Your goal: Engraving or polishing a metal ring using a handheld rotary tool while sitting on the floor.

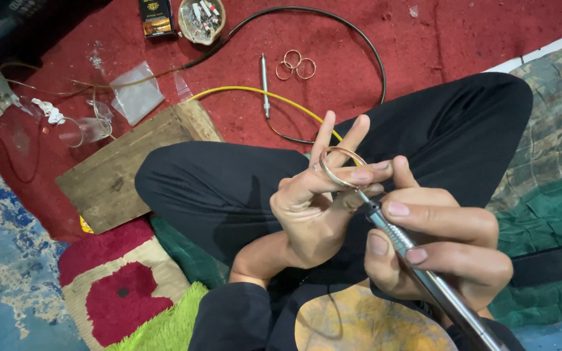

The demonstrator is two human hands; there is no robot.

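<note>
My left hand (pixel 313 201) pinches a thin metal ring (pixel 338 168) between thumb and fingers, with two fingers pointing up. My right hand (pixel 443 250) grips a silver metal handpiece tool (pixel 424 273) like a pen. Its tip touches the lower edge of the ring. Both hands hover above my crossed legs in black trousers (pixel 229 188).
On the red carpet lie three loose rings (pixel 296 65), a second silver handpiece (pixel 265 84), a yellow cable (pixel 255 93), a black cable (pixel 359 39), a small bowl (pixel 201 19) of bits, plastic bags (pixel 136 94) and a wooden board (pixel 125 169).
</note>
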